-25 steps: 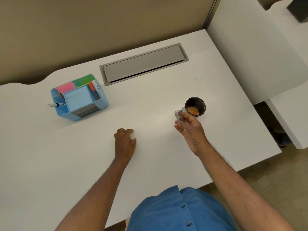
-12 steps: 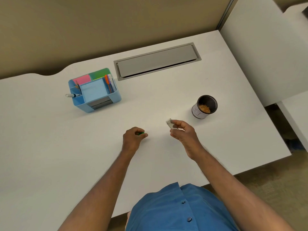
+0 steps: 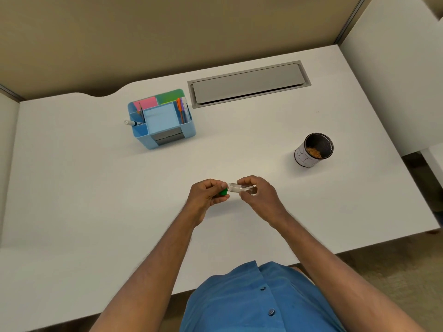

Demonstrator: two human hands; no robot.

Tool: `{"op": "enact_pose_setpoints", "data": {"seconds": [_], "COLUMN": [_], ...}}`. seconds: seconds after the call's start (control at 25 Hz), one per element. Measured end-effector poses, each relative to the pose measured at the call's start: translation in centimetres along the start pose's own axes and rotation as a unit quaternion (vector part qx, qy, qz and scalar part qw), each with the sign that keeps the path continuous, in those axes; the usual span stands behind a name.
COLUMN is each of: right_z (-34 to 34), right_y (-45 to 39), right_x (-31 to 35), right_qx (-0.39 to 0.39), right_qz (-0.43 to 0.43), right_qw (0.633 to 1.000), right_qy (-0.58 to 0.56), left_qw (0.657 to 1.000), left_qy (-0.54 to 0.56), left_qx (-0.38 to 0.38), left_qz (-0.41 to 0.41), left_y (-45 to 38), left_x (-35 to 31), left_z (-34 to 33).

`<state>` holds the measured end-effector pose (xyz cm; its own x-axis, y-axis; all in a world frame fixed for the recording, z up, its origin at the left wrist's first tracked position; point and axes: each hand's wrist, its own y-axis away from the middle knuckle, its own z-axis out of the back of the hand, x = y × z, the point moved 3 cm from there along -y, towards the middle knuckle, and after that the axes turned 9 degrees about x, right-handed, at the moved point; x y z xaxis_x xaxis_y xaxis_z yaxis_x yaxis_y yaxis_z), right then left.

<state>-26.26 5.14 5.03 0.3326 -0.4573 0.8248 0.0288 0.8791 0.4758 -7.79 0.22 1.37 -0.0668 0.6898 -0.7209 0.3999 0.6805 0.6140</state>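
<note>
A small clear plastic vial (image 3: 239, 188) lies sideways above the white desk (image 3: 96, 200), pinched between the fingers of my right hand (image 3: 257, 195). Its open end points left. My left hand (image 3: 206, 194) pinches a small green cap (image 3: 223, 192) right at that end; whether the cap touches the vial I cannot tell. A black mesh cup (image 3: 314, 149) with a white label stands upright to the right, holding a little heap of orange-brown bits.
A blue desk organiser (image 3: 163, 121) with sticky notes, pens and a marker stands at the back left. A grey cable hatch (image 3: 249, 83) is set into the desk behind. Beige partition walls close the back; the desk's right edge drops to carpet.
My right hand drew the vial back from the mesh cup toward the middle and laid it sideways. My left hand lifted the green cap from the desk and met the vial.
</note>
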Motion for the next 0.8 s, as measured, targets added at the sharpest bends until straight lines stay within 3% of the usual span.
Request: {"op": "enact_pose_setpoints", "data": {"seconds": [0.32, 0.8], "right_z": [-2.6, -5.7], "right_y": [1.5, 2.1], "right_x": [0.5, 1.0], "right_qx": [0.025, 0.029], "right_qz": [0.017, 0.032], "right_qw": [1.000, 0.999], "right_qy": [0.008, -0.024], "left_qw": [0.998, 0.998], "left_qy": [-0.062, -0.045], "left_qx": [-0.012, -0.046], "left_qz": [-0.005, -0.013], "left_y": [3.0, 5.2], "left_x": [0.2, 0.5], "left_z": [2.1, 4.3]}}
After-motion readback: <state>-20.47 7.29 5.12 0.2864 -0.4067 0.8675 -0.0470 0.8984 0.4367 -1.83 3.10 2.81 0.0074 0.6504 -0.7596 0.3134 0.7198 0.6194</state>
